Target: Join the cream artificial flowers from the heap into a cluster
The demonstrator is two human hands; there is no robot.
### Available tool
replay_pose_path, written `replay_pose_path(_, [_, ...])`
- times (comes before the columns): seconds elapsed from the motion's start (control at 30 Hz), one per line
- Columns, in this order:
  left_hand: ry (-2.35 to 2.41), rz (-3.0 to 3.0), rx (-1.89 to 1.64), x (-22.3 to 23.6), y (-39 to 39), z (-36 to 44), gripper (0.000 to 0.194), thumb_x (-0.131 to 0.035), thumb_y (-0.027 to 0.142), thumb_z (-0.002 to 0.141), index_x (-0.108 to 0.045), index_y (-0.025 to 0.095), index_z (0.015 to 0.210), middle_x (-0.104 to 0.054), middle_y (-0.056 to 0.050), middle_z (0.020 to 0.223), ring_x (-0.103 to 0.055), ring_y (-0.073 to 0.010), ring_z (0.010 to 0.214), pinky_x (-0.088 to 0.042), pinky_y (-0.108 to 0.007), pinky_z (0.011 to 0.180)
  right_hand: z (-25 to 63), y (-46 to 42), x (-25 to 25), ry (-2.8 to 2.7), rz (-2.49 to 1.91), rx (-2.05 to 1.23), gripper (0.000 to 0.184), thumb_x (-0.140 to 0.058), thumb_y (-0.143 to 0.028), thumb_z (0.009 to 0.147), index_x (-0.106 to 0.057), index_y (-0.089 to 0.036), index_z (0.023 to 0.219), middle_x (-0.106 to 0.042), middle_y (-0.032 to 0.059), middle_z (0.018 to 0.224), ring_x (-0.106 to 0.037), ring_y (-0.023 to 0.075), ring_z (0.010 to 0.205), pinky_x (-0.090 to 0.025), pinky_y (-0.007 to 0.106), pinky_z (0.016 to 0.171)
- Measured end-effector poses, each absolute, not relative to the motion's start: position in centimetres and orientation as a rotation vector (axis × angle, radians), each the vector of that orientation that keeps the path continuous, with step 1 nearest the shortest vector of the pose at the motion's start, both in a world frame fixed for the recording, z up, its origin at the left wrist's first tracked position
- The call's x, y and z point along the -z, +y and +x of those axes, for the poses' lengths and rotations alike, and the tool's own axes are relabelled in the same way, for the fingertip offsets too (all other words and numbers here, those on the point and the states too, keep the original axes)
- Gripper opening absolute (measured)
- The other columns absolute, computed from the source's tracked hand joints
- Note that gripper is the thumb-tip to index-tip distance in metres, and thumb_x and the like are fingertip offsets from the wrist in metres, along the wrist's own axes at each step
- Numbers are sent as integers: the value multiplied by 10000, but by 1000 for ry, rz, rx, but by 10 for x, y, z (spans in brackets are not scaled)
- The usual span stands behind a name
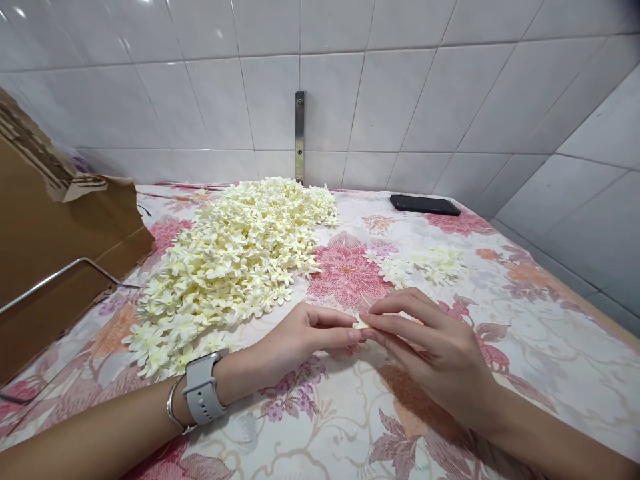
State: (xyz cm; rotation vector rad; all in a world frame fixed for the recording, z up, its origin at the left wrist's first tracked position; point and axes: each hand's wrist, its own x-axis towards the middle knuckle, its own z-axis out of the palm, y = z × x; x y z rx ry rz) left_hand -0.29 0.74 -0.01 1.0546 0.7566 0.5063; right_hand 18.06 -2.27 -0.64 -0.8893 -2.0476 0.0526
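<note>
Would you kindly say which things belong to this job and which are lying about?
Likely job: small pale piece between left hand and right hand; large creamy flower heap; small whitish flower pile.

Likely idle: flat black phone; torn brown cardboard; bent metal rod.

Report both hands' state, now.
Left hand: closed, pinching a small white piece.
Right hand: closed, pinching the same small white piece.

A black phone (425, 205) lies flat on the floral cloth (575, 373), near the tiled wall (400, 100). A metal bracket (299, 133) is mounted upright against the wall. Torn brown cardboard (70, 233) occupies the left side; a bent metal rod (83, 260) crosses it.
</note>
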Motion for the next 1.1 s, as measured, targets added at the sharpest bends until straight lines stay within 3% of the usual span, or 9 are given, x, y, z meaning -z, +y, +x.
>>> replay_pose_path(0.27, [780, 1074, -515, 4, 7, -4, 144, -658, 261, 766, -747, 148, 760, -679, -20, 742, -584, -110, 727, -439, -206, 729, 178, -27, 3, -1939, -959, -166, 167, -609, -24, 775, -622, -173, 700, -611, 17, 679, -551, 147, 656, -449, 274, 572])
replay_pose_path(0.47, [794, 1074, -541, 4, 8, -3, 174, -664, 290, 758, -743, 140, 717, -693, -30, 725, -611, -115, 694, -480, -221, 717, 179, -27, 1, -2018, -903, -139, 202, -507, -5, 817, -642, -153, 796, -661, 61, 750, -589, 171, 707, -482, 292, 605])
replay_pose_path(0.67, [777, 1013, -574, 5, 9, -1, 263, -666, 355, 745, -734, 115, 662, -689, -46, 680, -617, -119, 652, -499, -228, 693, 179, -27, 3, -2002, -915, -159, 184, -524, 11, 809, -607, -149, 770, -635, 56, 729, -556, 151, 684, -457, 275, 583])
replay_pose_path(1.1, [798, 1076, -597, 2, 6, -3, 106, -687, 246, 741, -738, 154, 744, -653, -13, 727, -548, -125, 711, -399, -223, 675, 177, -29, 6, -1876, -1129, -173, 85, -624, -122, 790, -631, -195, 833, -659, 30, 776, -626, 177, 714, -500, 300, 627])
